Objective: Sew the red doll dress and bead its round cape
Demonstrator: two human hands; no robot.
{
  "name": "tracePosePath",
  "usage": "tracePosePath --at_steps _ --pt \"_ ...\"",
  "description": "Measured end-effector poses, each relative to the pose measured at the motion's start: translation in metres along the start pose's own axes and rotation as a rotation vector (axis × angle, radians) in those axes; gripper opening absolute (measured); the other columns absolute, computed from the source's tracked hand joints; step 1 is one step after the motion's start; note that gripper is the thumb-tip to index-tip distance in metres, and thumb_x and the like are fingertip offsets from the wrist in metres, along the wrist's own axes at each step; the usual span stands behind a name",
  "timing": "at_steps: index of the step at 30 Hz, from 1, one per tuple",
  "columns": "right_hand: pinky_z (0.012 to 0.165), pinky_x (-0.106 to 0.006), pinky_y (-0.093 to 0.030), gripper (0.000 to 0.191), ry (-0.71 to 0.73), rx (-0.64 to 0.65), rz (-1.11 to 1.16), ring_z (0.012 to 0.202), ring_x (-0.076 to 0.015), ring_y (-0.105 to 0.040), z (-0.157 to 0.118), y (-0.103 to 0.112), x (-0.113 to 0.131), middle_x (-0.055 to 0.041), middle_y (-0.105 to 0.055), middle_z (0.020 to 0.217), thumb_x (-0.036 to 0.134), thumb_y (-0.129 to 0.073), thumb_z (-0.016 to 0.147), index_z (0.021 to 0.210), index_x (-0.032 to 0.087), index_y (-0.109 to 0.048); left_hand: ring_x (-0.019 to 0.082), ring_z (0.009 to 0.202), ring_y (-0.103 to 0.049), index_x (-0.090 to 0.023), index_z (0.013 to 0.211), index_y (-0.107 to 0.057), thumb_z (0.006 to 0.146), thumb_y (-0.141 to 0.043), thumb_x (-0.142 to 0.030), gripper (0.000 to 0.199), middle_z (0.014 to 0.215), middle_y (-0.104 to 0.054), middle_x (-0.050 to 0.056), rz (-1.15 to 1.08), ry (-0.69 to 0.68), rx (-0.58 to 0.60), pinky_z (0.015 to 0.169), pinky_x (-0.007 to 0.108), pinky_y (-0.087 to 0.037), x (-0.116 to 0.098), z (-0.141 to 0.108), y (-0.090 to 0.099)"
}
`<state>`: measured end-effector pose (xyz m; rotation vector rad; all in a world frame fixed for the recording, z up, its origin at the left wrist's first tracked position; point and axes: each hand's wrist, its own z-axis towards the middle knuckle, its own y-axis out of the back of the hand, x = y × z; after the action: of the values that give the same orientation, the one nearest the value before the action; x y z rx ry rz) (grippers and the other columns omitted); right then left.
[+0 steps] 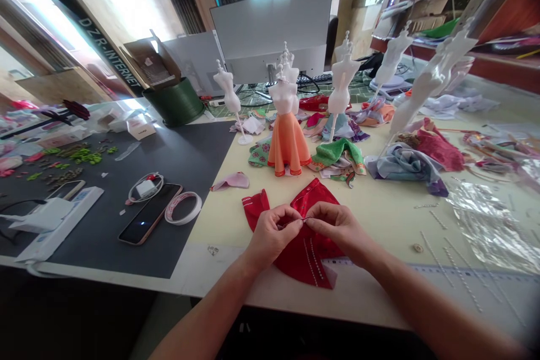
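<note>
A small red doll garment lies on the table near its front edge, with two lines of shiny beads down its lower panel. My left hand pinches the garment's edge from the left, thumb against fingers. From the right, my right hand pinches the same spot, and the fingertips of both hands nearly meet. Whether something tiny sits between them is hidden. Past my hands stands a white mini mannequin wearing an orange skirt.
Bead strips and clear plastic film lie at the right. Fabric scraps and bare mannequins stand behind. On the left grey mat are a phone, a tape roll and a power strip. A monitor is at the back.
</note>
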<state>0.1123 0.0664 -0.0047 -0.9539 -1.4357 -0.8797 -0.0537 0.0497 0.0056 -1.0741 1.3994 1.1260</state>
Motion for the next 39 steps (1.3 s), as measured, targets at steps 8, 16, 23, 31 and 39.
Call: tracePosePath --at_steps 8,16,23,31,39 --pt "0.049 -0.02 -0.037 0.022 0.02 -0.005 -0.011 0.056 -0.009 -0.047 -0.0004 0.0 0.0012 0.0013 -0.053 0.064 0.037 -0.063 0.076 0.072 0.016 -0.058 0.009 0.059 -0.045 -0.014 0.077 -0.059 0.076 -0.06 -0.031 0.017 0.067 -0.054 0.0 -0.11 0.037 0.043 0.054 0.02 -0.036 0.0041 -0.0013 0.0019" --pt "0.047 -0.02 -0.037 0.022 -0.015 0.003 0.024 0.054 -0.0088 -0.048 -0.0014 -0.0006 0.0018 0.0022 -0.054 0.064 0.037 -0.063 0.076 0.072 0.016 -0.058 0.007 0.056 -0.039 -0.013 0.071 -0.058 0.074 -0.062 -0.027 0.015 0.062 -0.049 -0.002 -0.064 0.003 0.018 0.051 0.02 -0.031 0.0015 -0.0004 0.0003" --pt "0.046 -0.019 -0.036 0.022 -0.006 0.01 0.031 0.053 -0.0081 -0.046 -0.0011 -0.0015 0.0009 0.0027 -0.053 0.063 0.037 -0.063 0.076 0.071 0.017 -0.057 0.009 0.057 -0.042 -0.014 0.073 -0.059 0.074 -0.062 -0.031 0.017 0.064 -0.051 -0.001 -0.084 0.014 0.03 0.053 0.02 -0.033 0.0029 -0.0004 0.0" --pt "0.046 -0.02 -0.034 0.019 0.002 0.005 0.014 0.053 -0.0081 -0.045 -0.0018 -0.0015 0.0011 0.0024 -0.052 0.064 0.034 -0.061 0.078 0.072 0.016 -0.057 0.008 0.057 -0.042 -0.014 0.074 -0.06 0.074 -0.063 -0.032 0.019 0.065 -0.051 -0.001 -0.125 0.035 0.041 0.054 0.02 -0.032 0.004 -0.0004 0.0003" --pt "0.045 -0.02 -0.035 0.018 -0.022 0.019 0.042 0.053 -0.0081 -0.046 -0.0019 -0.0018 0.001 0.0029 -0.052 0.064 0.033 -0.062 0.077 0.072 0.017 -0.056 0.008 0.057 -0.041 -0.013 0.074 -0.059 0.075 -0.063 -0.029 0.016 0.064 -0.051 -0.001 -0.102 0.017 0.034 0.053 0.02 -0.031 0.0063 -0.0001 0.0006"
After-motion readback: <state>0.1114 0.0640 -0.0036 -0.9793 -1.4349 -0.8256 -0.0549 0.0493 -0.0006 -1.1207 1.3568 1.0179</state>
